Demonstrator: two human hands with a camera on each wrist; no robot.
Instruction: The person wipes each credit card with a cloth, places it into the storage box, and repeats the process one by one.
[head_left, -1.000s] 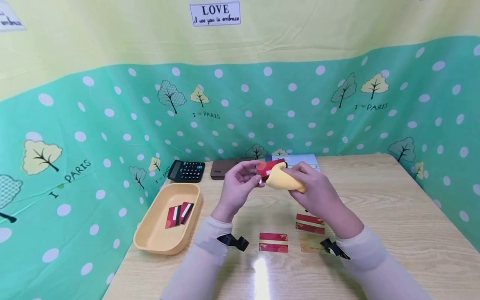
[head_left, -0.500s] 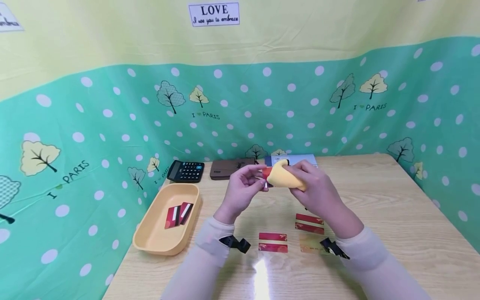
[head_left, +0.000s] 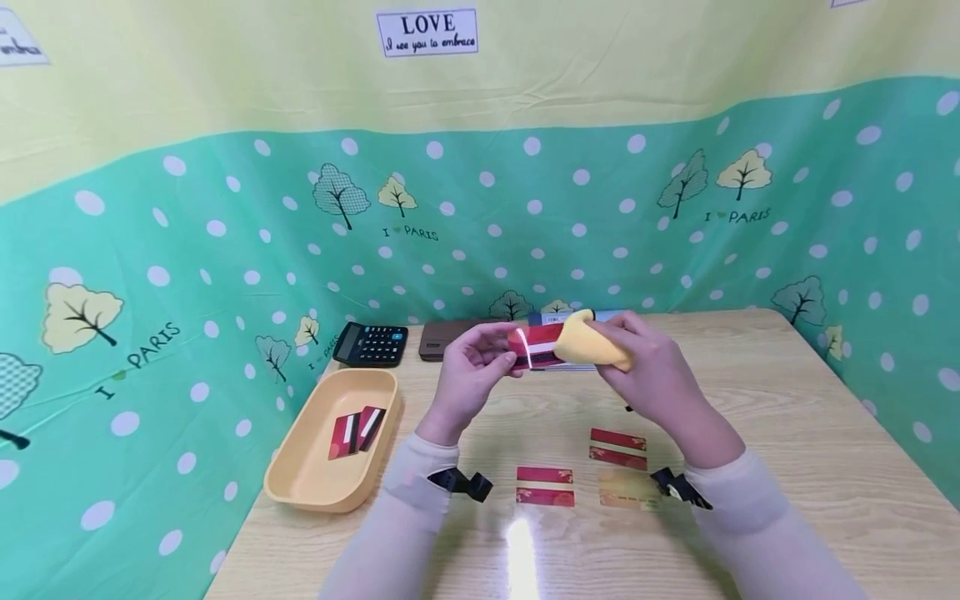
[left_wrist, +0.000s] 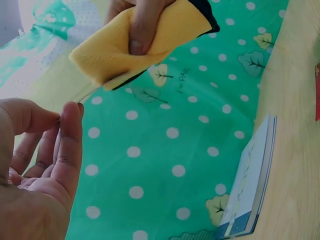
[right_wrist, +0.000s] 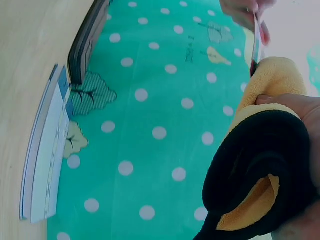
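Between thumb and fingers my left hand (head_left: 468, 371) pinches the left end of a red card (head_left: 536, 343) with a white strip and a dark stripe, held up above the table. My right hand (head_left: 651, 367) grips a folded yellow cloth (head_left: 592, 340), which is wrapped over the card's right end. In the left wrist view the card is nearly edge-on, and the right thumb presses into the yellow cloth (left_wrist: 135, 45). Dark edging shows on the folded cloth (right_wrist: 260, 160) in the right wrist view.
On the table lie two red cards (head_left: 544, 497) and a gold card (head_left: 626, 490). A peach tray (head_left: 300, 475) at left holds two red cards (head_left: 345, 435). Behind stand a calculator (head_left: 372, 344), a brown wallet (head_left: 438, 340) and a pale blue book (right_wrist: 45, 150).
The right hand and cloth have slid right along the card, away from the left hand, after being close to it half a second ago. More of the card's face now shows.
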